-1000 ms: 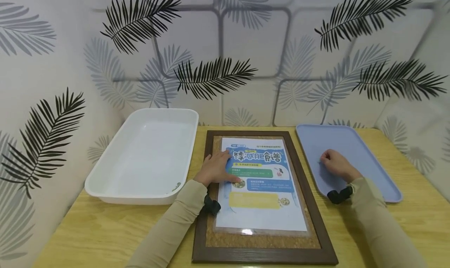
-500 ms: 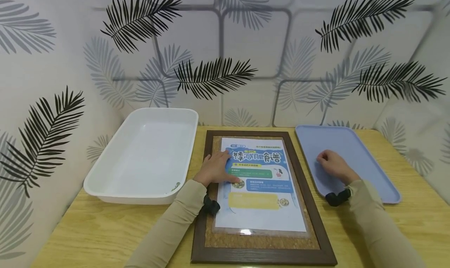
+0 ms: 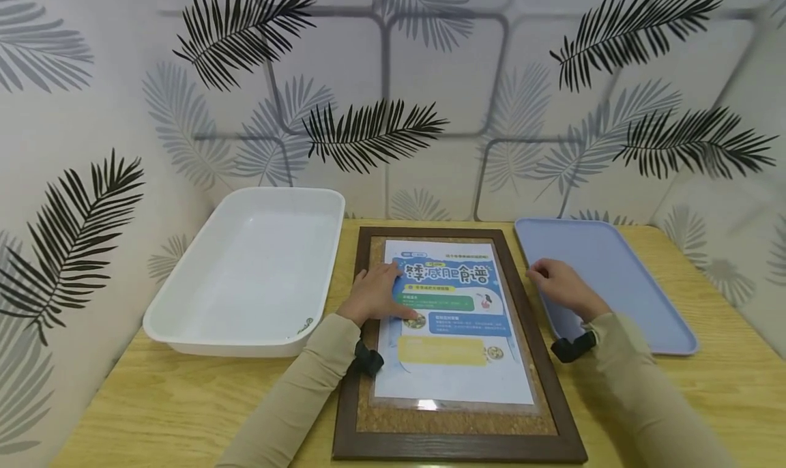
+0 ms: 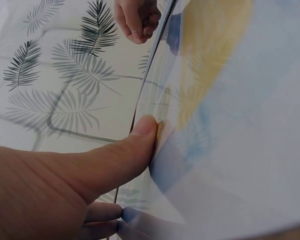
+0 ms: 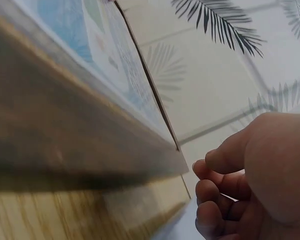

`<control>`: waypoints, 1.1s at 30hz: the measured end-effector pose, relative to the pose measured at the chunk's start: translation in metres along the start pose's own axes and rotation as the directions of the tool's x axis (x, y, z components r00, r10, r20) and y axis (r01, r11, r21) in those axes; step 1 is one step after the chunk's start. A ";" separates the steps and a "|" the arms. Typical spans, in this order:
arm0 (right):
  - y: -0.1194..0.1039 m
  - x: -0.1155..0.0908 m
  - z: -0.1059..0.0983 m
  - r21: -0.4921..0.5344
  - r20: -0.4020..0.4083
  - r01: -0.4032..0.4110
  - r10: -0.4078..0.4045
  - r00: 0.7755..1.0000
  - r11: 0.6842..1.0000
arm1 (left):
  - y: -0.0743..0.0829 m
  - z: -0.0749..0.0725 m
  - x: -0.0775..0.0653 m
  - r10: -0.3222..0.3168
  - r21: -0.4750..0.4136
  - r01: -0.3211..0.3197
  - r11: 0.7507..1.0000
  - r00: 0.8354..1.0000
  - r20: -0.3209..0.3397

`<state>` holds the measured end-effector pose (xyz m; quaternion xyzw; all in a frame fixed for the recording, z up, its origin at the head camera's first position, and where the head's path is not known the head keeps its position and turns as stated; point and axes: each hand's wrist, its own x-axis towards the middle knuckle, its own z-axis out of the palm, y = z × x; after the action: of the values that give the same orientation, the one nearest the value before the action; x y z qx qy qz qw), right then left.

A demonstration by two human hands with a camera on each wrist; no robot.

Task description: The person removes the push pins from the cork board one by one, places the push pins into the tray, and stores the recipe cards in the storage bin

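My left hand rests spread on a printed sheet with a blue heading, thumb and fingers pressing its left side. In the left wrist view the thumb lies against the glossy sheet. The sheet lies on a cork board with a dark brown frame. My right hand hovers between the frame's right side and the blue tray. Its fingers are curled, thumb close to the index finger; I see nothing held between them.
A deep white tray stands left of the board. The wooden table carries everything. Behind rises a wall with a leaf pattern. A black band sits at my right wrist.
My right hand has moved left from over the blue tray toward the board's frame. The left hand stays on the sheet, and the board has not moved.
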<state>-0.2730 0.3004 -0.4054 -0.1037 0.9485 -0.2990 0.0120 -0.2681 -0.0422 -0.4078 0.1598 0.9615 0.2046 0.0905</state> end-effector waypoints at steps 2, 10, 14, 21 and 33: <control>-0.005 0.002 0.003 -0.008 -0.004 0.008 -0.008 1.000 1.000 | 0.000 -0.001 0.000 -0.002 0.001 0.002 1.000 1.000 -0.006; -0.023 0.008 0.018 -0.070 0.034 0.030 -0.028 0.999 0.997 | 0.002 -0.004 -0.002 -0.006 0.000 0.006 1.000 1.000 -0.010; -0.029 0.009 0.021 -0.096 0.066 0.035 -0.028 0.997 0.995 | 0.002 -0.003 -0.004 -0.006 0.000 0.006 1.000 1.000 -0.009; -0.041 0.007 0.020 -0.118 0.071 -0.014 0.023 0.997 0.993 | 0.003 -0.004 -0.006 -0.008 -0.005 0.008 1.000 1.000 -0.018; -0.047 0.009 0.024 -0.083 0.071 -0.147 0.153 0.986 0.986 | 0.003 -0.004 -0.008 -0.018 -0.027 0.017 0.999 1.000 -0.024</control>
<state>-0.2710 0.2480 -0.3979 -0.0440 0.9633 -0.2562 0.0672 -0.2609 -0.0444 -0.4019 0.1477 0.9610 0.2186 0.0830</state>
